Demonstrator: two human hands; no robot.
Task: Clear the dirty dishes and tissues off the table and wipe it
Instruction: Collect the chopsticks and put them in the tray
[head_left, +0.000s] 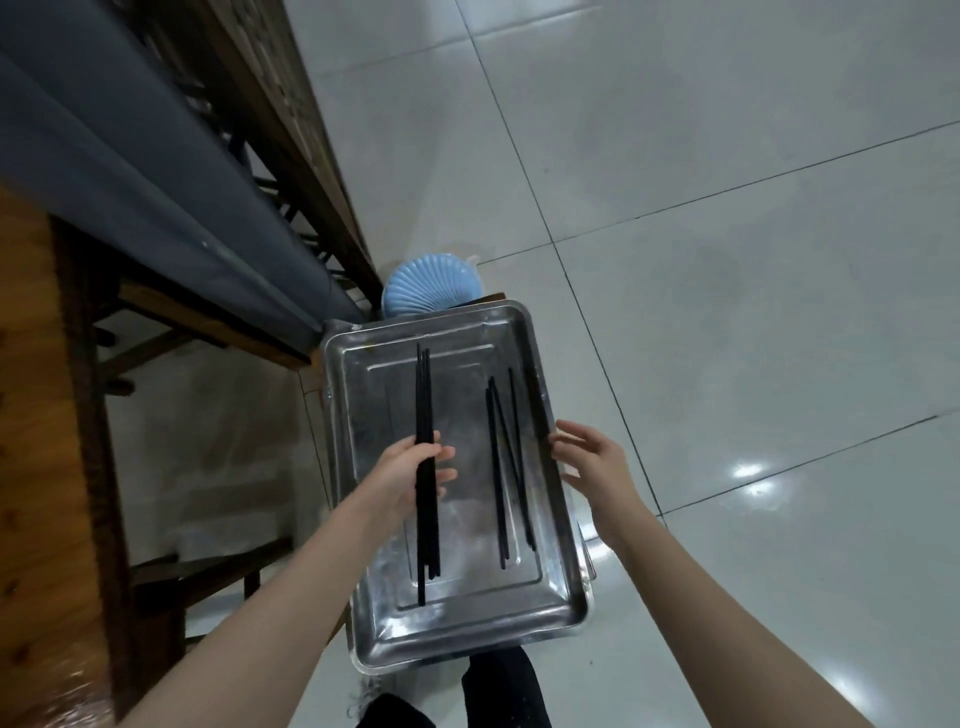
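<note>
left hand: left hand (415, 470) grips a bundle of black chopsticks (425, 395) about mid-length, fingers curled round them, thumb side up
why held so: a mid-length grip keeps the bundle level and together; it lies lengthwise over the tray, likely so it can be laid flat
right hand: right hand (592, 457) holds nothing, fingers spread and relaxed, just beside the tray's right rim; contact with the rim is unclear, probably there to steady it
tray: metal tray (467, 644) sits low, beside the table; what it rests on is hidden
loose chopsticks: loose chopsticks (506, 467) lie flat in the right half of the tray, roughly parallel to its long side
blue dish: ribbed blue dish (426, 286) lies just past the tray's far edge, partly hidden
table: wooden table (31, 415) at far left, only an edge in view; no dishes or tissues visible on that part
step: collecting dirty chopsticks in the tray, early-to-mid clearing; wiping not started, no cloth in view
risk: thin sticks may roll or slide on smooth metal if dropped
</note>
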